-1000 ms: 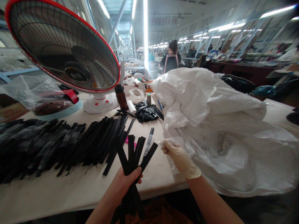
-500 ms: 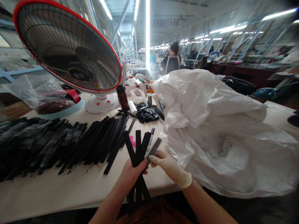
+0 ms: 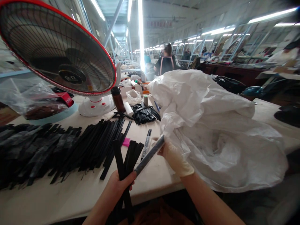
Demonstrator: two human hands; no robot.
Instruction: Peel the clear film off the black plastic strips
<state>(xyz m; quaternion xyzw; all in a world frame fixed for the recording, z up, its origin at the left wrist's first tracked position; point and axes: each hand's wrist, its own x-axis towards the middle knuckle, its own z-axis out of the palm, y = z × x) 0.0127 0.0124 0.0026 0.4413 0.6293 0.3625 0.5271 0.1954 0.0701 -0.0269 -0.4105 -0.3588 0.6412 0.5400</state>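
Workshop bench: black strips fanned in left hand

Long, bright hall behind, tube lights overhead, a person (image 3: 166, 65) in a dark top with pink straps further back. Pale table (image 3: 65, 195) across the front.

White sheet (image 3: 203, 125) heaped over the right side, crumpled. Fan (image 3: 58, 50), red rim, white base, back left. Strip row (image 3: 98, 143) on the table, left: flat, black, side by side, some at far left under shiny film.

Held strips (image 3: 119, 157): matt black, flat, square-ended, crossed in a fan over the table's front edge. Left hand (image 3: 122, 182), bare, clamps them at the crossing, thumb on top, fingers curled under. Grey strip (image 3: 150, 155), glossier, slants up from the left thumb to the right hand (image 3: 174, 156).

Right hand, pale glove: fingers folded in at that strip's upper end, beside the sheet. Tips partly hidden; can't tell if they pinch.

Smaller: bottle (image 3: 118, 100), brown; pink scrap (image 3: 126, 142) just beyond the held strips.
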